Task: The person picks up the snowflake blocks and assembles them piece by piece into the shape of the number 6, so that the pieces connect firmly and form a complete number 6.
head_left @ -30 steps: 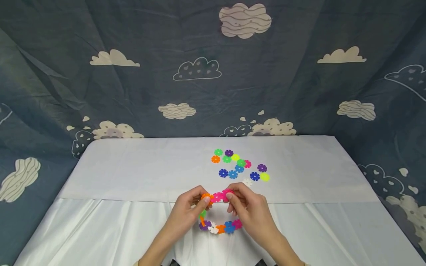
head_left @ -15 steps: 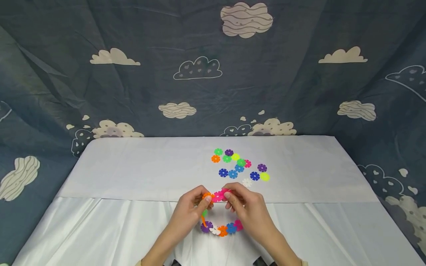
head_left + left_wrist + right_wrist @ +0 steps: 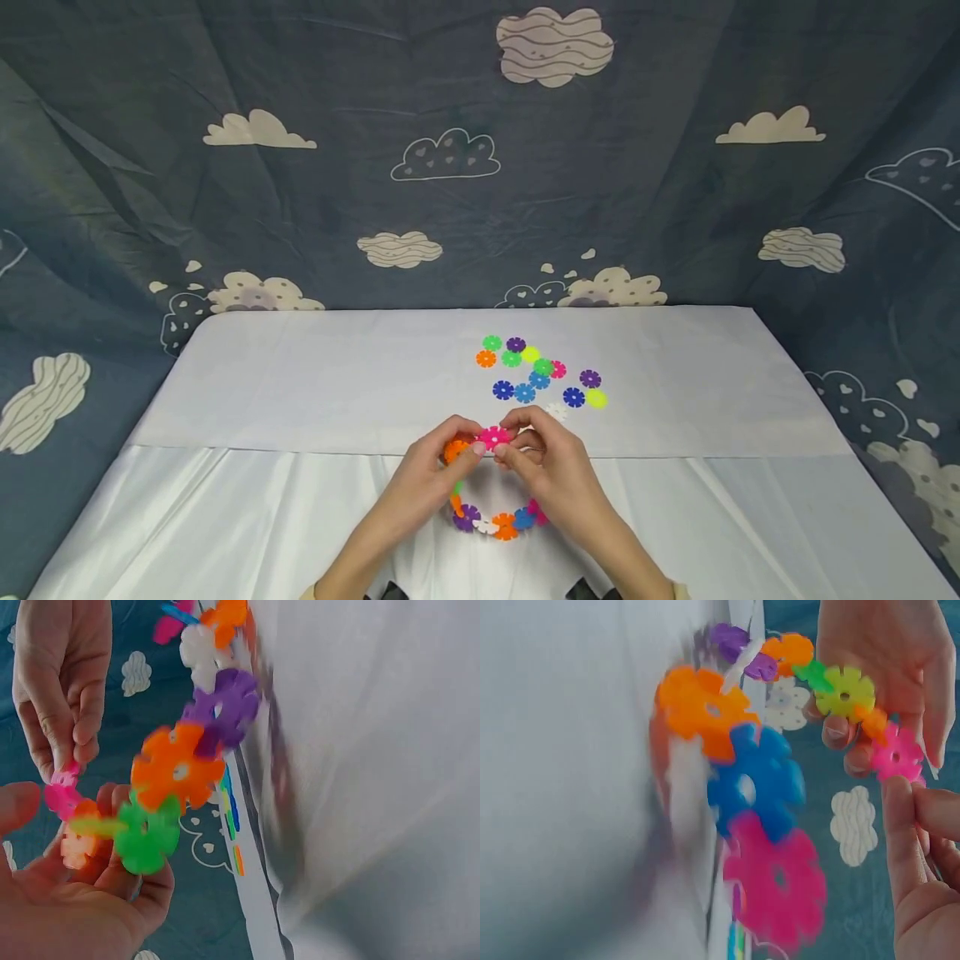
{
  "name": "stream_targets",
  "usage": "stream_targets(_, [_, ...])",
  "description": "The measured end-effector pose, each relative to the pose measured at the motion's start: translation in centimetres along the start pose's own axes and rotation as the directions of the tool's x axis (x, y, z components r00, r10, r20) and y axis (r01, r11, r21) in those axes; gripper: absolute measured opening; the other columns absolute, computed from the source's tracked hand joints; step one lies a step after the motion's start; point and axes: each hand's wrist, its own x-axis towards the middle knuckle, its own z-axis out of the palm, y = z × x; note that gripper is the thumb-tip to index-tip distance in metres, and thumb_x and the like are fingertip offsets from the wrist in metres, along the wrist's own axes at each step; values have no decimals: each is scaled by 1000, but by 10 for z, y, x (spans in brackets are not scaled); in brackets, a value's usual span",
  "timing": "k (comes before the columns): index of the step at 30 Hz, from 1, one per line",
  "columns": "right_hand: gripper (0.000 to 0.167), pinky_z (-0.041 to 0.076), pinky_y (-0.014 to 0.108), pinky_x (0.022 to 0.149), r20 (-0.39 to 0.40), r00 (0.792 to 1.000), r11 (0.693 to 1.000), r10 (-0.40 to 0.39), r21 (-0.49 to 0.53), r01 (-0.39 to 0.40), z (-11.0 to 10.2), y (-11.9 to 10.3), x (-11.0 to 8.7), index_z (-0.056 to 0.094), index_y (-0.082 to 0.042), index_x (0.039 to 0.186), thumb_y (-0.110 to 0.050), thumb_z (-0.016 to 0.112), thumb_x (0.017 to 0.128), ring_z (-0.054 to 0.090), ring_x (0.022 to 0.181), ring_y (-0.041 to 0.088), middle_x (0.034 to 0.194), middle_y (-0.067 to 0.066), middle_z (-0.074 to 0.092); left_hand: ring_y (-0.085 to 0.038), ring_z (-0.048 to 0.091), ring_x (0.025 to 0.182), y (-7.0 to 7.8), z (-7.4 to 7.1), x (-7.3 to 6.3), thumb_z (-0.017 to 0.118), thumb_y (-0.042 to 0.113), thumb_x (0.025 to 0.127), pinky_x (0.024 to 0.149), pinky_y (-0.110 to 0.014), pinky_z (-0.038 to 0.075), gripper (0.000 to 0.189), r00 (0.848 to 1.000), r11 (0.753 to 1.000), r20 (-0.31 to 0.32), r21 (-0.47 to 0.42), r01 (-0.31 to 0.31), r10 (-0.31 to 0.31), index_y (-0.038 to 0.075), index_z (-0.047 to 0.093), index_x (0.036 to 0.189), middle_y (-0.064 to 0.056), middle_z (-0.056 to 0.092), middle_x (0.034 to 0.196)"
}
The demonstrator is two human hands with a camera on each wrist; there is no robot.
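A curved chain of slotted plastic flower discs (image 3: 505, 527) hangs between the hands, in orange, pink, blue, white, purple, green and yellow. In the head view the left hand (image 3: 420, 471) holds it by the orange disc (image 3: 455, 451) beside a pink disc (image 3: 493, 437). The right hand (image 3: 555, 462) pinches that pink disc's right edge between thumb and fingers. In the right wrist view a pink disc (image 3: 776, 881) forms the chain's loose end, joined to a blue disc (image 3: 756, 781). A green disc (image 3: 146, 836) sits near the left fingers in the left wrist view. Fingers partly hide the held discs.
Beyond the hands, several loose flower discs (image 3: 525, 393) lie scattered on the white-covered table (image 3: 300, 383). A white disc (image 3: 557, 412) is just past the right hand. A dark cloud-print cloth (image 3: 450, 208) hangs behind and at the sides.
The right fingers have shifted slightly left and the pink disc turns flatter toward the head camera. The left fingertips have come closer to it. The lower chain has swung slightly down.
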Motion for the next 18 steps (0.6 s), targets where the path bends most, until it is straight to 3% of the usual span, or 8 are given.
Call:
stream_targets(3, [26, 57, 29, 73, 7, 1000, 994, -1, 109, 0, 3, 2, 0, 60, -5, 109, 3, 71, 87, 68, 81, 23, 98, 11, 60, -16, 57, 77, -1, 1, 0, 60, 29, 99, 71, -29, 48, 14, 1000, 998, -17, -55, 7, -8, 16, 60, 103, -1, 62, 85])
stream_targets(6, [23, 57, 29, 75, 26, 1000, 992, 4, 123, -7, 5, 4, 0, 62, -6, 108, 2, 70, 88, 68, 85, 23, 100, 11, 61, -15, 53, 65, -2, -1, 0, 59, 25, 100, 60, -25, 45, 15, 1000, 996, -19, -93, 10, -12, 11, 61, 97, -3, 57, 75])
stream_targets(12, [18, 56, 28, 78, 56, 997, 997, 56, 54, -59, -2, 11, 4, 65, -10, 107, 0, 67, 92, 70, 89, 28, 102, 10, 65, -15, 53, 66, -6, -3, 2, 57, 25, 101, 61, -24, 45, 19, 999, 995, -41, -98, 14, -18, 7, 63, 95, -3, 55, 74])
stream_targets(18, [12, 55, 25, 77, -27, 995, 991, 99, -86, -101, -31, 25, 13, 67, -9, 106, -6, 66, 95, 68, 88, 25, 95, 6, 68, -14, 47, 63, -9, -4, 4, 55, 27, 102, 58, -22, 41, 19, 996, 996, -65, -67, 57, -62, 10, 62, 97, -4, 55, 74])
